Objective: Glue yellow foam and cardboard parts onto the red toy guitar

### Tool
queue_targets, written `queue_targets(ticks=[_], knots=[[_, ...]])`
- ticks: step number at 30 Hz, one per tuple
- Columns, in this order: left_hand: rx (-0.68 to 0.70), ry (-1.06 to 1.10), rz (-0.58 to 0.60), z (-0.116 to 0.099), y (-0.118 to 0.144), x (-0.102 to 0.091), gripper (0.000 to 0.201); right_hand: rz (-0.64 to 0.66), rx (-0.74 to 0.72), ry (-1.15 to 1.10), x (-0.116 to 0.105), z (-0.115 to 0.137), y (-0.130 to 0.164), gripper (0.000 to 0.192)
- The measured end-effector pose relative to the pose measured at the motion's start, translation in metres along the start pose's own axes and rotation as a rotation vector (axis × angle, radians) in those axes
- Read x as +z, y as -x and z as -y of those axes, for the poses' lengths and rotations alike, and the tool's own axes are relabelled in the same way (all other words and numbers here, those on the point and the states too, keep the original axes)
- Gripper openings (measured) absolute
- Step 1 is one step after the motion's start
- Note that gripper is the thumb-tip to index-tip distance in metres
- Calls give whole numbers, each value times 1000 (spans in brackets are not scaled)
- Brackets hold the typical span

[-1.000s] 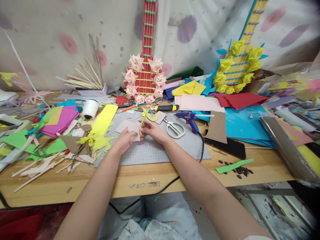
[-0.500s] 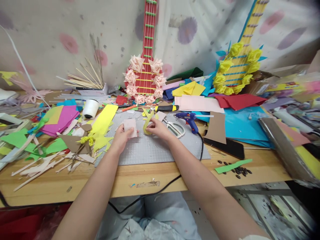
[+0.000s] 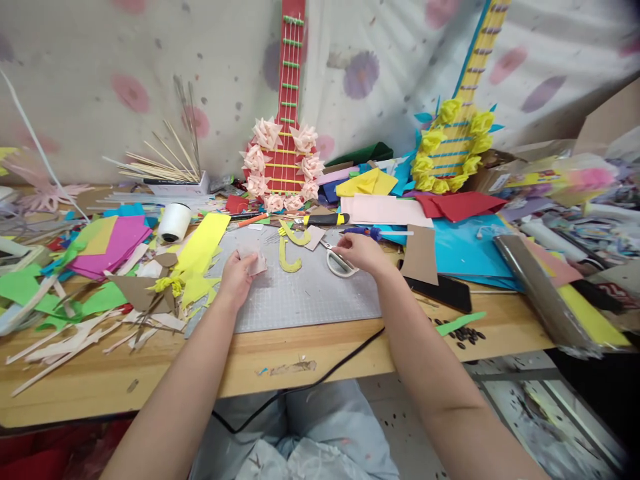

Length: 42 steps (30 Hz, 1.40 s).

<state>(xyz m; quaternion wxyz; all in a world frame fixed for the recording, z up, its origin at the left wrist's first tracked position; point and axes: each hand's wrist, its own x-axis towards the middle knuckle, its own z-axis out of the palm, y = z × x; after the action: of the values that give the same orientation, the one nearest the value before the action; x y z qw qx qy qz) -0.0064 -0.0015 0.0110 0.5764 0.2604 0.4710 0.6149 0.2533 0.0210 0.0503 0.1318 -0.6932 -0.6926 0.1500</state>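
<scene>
My left hand (image 3: 237, 277) pinches a small pale pink piece of paper (image 3: 258, 261) over the left part of the grey cutting mat (image 3: 310, 303). My right hand (image 3: 364, 252) has its fingers closed at the handles of white-handled scissors (image 3: 341, 265), which lie on the mat, blades pointing away to the left. Between the hands lies a yellow J-shaped strip (image 3: 287, 257); a second curved yellow strip (image 3: 296, 235) is just behind it. A small pale card (image 3: 314, 238) sits by the scissor blades. Behind my right hand, the blue glue gun (image 3: 361, 232) is partly hidden.
Red (image 3: 284, 153) and yellow (image 3: 453, 150) guitar-shaped crafts with paper flowers stand against the curtain. Paper scraps (image 3: 75, 340) crowd the left. A black cutter (image 3: 325, 219), white thread spool (image 3: 175, 222), phone (image 3: 445, 293) and black cord (image 3: 320, 373) lie around the mat.
My right hand has let go of the yellow strip, now lying on the mat, and moved right to the scissors. My left hand still holds the pink paper, now slightly tilted.
</scene>
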Motion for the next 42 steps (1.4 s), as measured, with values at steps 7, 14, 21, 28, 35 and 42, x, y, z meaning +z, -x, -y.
queue_targets(ticks=[7, 14, 21, 28, 35, 42], knots=[[-23, 56, 34, 2, -2, -4, 15, -42, 296, 122, -22, -63, 14, 54], [-80, 12, 119, 3, 2, -2, 18, -215, 198, -306, 14, -78, -18, 45], [-110, 7, 161, 3, 0, -4, 20, -466, -25, -990, 5, -46, -7, 42], [-119, 25, 101, 2, -1, -5, 9, 106, -172, -932, 25, 28, 8, 38], [-93, -13, 94, 1, -1, -5, 6, 194, -183, -964, 66, 43, 16, 42], [-95, -30, 90, 1, 0, -5, 9, 183, -186, -940, 61, 37, 22, 43]])
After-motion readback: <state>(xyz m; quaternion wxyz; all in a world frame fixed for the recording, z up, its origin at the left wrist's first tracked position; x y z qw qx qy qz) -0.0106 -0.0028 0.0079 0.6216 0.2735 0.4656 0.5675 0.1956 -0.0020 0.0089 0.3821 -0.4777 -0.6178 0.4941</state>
